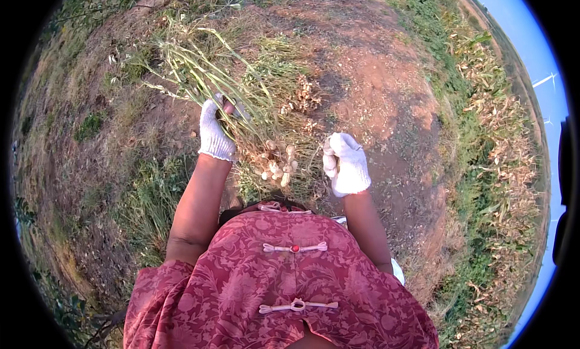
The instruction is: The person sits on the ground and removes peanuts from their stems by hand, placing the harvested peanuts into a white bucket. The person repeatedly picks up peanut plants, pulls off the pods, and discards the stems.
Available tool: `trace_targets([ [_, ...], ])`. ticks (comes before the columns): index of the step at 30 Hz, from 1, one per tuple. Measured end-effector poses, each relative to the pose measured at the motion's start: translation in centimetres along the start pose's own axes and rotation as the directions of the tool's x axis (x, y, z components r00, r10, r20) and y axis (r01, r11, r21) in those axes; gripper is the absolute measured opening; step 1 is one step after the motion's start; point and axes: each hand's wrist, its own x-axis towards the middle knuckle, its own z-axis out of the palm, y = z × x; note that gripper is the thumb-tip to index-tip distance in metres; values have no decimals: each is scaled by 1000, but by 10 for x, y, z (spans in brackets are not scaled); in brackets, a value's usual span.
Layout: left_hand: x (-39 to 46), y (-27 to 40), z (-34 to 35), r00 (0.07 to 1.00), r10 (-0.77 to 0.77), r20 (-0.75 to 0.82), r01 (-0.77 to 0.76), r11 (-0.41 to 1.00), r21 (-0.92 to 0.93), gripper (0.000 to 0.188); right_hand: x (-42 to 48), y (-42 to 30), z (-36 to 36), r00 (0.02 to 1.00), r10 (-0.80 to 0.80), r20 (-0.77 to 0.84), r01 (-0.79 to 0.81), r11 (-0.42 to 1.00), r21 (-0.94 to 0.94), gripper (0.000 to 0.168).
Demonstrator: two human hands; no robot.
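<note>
My left hand (218, 127), in a white knit glove with bare fingertips showing, grips a bunch of green peanut stems (199, 72). The leafy ends fan out up and to the left. From the lower end of the bunch hangs a cluster of pale peanut pods (277, 164), between my two hands and just beyond my body. My right hand (345, 163), also in a white knit glove, is to the right of the pods and apart from them. Its fingers are curled inward, and its palm is hidden, so I cannot tell whether anything is inside.
More pulled peanut plants (281, 63) lie on the ground ahead, with a heap of pods (306, 95) at their root ends. Reddish bare soil (376, 86) stretches to the right, bordered by dry maize plants (494, 131). Green weeds (154, 195) grow at the left. Wind turbines (550, 80) stand far off.
</note>
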Motion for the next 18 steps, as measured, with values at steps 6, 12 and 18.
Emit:
trace_targets([
  [6, -1, -7, 5, 999, -27, 37, 24, 997, 76, 17, -14, -8, 29, 964, 213, 160, -110, 867, -486, 42],
  [12, -8, -5, 12, 993, -31, 117, 22, 997, 71, 14, -6, 3, 34, 966, 232, 110, -170, 900, -402, 20],
  [18, 0, 2, -4, 967, -91, 237, 100, 995, -26, 14, -4, 12, 17, 955, 127, 269, -183, 963, 197, 29],
])
